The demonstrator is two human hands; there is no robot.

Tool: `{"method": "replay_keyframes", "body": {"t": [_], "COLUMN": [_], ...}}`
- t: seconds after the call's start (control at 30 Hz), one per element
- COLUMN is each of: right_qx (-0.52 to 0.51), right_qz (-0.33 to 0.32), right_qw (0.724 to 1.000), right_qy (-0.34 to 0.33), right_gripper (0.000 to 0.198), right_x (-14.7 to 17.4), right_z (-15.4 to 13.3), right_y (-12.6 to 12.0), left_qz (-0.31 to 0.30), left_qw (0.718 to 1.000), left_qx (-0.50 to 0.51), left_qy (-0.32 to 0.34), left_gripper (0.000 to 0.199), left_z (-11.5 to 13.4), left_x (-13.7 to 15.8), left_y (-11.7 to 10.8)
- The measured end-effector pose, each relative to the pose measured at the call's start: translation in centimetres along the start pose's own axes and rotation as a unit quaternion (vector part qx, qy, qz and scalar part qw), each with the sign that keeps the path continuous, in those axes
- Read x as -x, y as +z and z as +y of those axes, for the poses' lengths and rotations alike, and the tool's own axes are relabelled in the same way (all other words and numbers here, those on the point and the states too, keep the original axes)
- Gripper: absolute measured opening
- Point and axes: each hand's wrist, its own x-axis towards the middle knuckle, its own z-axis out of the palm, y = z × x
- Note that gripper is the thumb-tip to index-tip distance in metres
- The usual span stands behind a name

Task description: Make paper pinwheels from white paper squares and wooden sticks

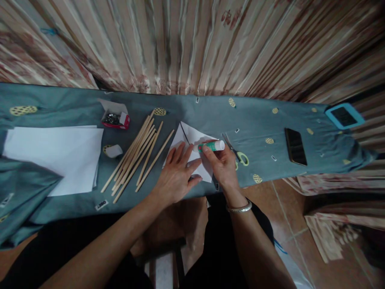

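A white sheet of paper (pixel 194 132) with a dark line across its upper part lies on the cloth-covered table. My left hand (pixel 176 174) rests flat on its left side, fingers spread. In my right hand (pixel 223 162) is a green and white glue stick (pixel 212 146), held sideways over the paper; its left end is close to the sheet, and I cannot tell if it touches. Just beyond my right hand lie scissors (pixel 242 157) with green handles, partly hidden by that hand. Several thin wooden sticks (pixel 135 156) are fanned out left of the paper.
Stacked white paper (pixel 57 156) lies at the left, partly under folded cloth. A small open red and white box (pixel 115 116) holds dark metal pieces. A phone (pixel 296 146) and a blue-framed device (pixel 345 116) lie at the right. Pleated curtains (pixel 180 48) hang behind the table.
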Motion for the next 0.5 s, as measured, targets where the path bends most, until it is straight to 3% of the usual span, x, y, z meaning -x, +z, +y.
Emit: {"method": "replay_keyframes", "body": {"t": [0.5], "right_qx": [0.054], "right_qz": [-0.034], "right_qw": [0.998], "right_qy": [0.001], "right_gripper": [0.018], "right_x": [-0.07], "right_z": [0.34], "right_y": [0.32], "left_qz": [0.013], "left_qw": [1.000], "left_qx": [0.024], "left_qy": [-0.003], "left_gripper": [0.041], "left_z": [-0.27], "left_x": [-0.01], "left_y": [0.14]}}
